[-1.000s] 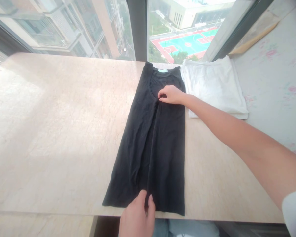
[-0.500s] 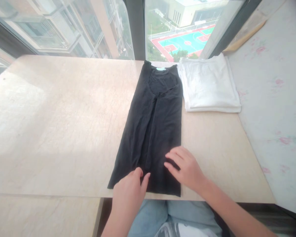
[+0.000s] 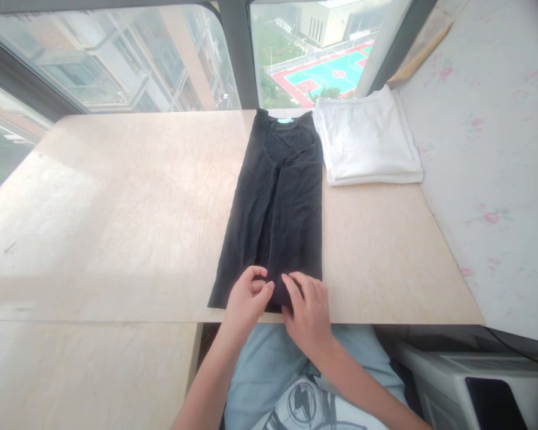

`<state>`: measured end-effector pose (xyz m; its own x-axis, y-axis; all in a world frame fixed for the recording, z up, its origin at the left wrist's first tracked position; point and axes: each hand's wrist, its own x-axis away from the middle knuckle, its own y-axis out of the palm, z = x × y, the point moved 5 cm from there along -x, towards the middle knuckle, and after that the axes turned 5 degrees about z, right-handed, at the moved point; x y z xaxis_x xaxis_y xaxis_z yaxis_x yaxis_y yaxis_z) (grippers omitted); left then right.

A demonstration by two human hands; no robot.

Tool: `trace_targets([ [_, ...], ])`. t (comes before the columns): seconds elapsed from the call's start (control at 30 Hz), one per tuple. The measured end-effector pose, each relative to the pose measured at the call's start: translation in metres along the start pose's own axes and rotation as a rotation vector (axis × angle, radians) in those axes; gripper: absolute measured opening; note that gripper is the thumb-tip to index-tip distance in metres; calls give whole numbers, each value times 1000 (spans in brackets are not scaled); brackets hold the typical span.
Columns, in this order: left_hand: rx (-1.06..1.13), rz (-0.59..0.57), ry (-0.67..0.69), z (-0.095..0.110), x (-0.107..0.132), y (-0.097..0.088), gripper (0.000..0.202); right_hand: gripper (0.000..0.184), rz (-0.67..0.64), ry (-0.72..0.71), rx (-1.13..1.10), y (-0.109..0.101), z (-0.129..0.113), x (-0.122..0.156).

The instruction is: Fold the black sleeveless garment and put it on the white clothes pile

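Observation:
A black shirt (image 3: 278,203), folded lengthwise into a long narrow strip, lies on the beige marble table (image 3: 116,209) with its collar toward the window. At the shirt's near hem my left hand (image 3: 247,301) curls its fingers around the edge of the cloth. My right hand (image 3: 308,313) lies beside it on the same hem, its fingers bent down onto the fabric. The two hands nearly touch at the table's front edge.
A stack of folded white garments (image 3: 367,140) sits right of the black shirt near the window. A wall with a pale floral pattern (image 3: 488,149) bounds the table on the right. A white appliance (image 3: 475,382) stands low at the right.
My right hand left the collar, came down the shirt and now rests on the near hem beside my left hand. The left hand's fingers have curled onto the hem. The view tilted down.

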<state>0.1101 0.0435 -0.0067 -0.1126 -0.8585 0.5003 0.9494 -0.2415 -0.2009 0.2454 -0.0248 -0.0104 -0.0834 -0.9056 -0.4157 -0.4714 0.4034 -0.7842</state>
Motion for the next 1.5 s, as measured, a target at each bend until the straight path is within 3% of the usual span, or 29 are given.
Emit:
trace_targets([
  [0.13, -134, 87, 60, -5, 0, -10, 26, 68, 8, 34, 28, -12, 30, 12],
  [0.27, -363, 69, 105, -10, 2, -11, 22, 74, 35, 30, 2, -35, 59, 25],
  [0.43, -567, 52, 171, -12, 9, 4, 10, 60, 30, -45, -70, -49, 67, 22],
  [0.53, -705, 31, 197, -10, 18, 12, 12, 43, -81, -41, -59, -58, 69, 20],
  [0.63, -936, 59, 297, 5, 26, 14, 13, 10, -234, -22, -47, -68, 72, 12],
  [0.7, -1036, 124, 466, 24, 22, 13, 20, 14, -219, -10, -30, -71, 77, -7],
  [0.77, -1072, 173, 704, 46, 8, 13, 28, 21, -124, -10, 20, -62, 80, -40],
  [0.87, -1114, 163, 948, 63, -32, 18, 50, 44, -31, -26, 145, -23, 83, -98],
  [1.0, -1173, 168, 909, 57, -84, 25, 62, 57, -120, -23, 261, 43, 91, -156],
  [1.1, -1176, 226, 858, 51, -99, 29, 63, 60, -204, -63, 278, 68, 101, -176],
  [1.33, -1143, 267, 824, 67, -125, 34, 62, 61, -263, -89, 268, 73, 122, -209],
  [1.4, -1136, 257, 824, 68, -121, 34, 61, 62, -264, -74, 278, 70, 122, -204],
  [1.5, -1112, 246, 834, 59, -93, 27, 58, 62, -249, -78, 281, 57, 117, -174],
])
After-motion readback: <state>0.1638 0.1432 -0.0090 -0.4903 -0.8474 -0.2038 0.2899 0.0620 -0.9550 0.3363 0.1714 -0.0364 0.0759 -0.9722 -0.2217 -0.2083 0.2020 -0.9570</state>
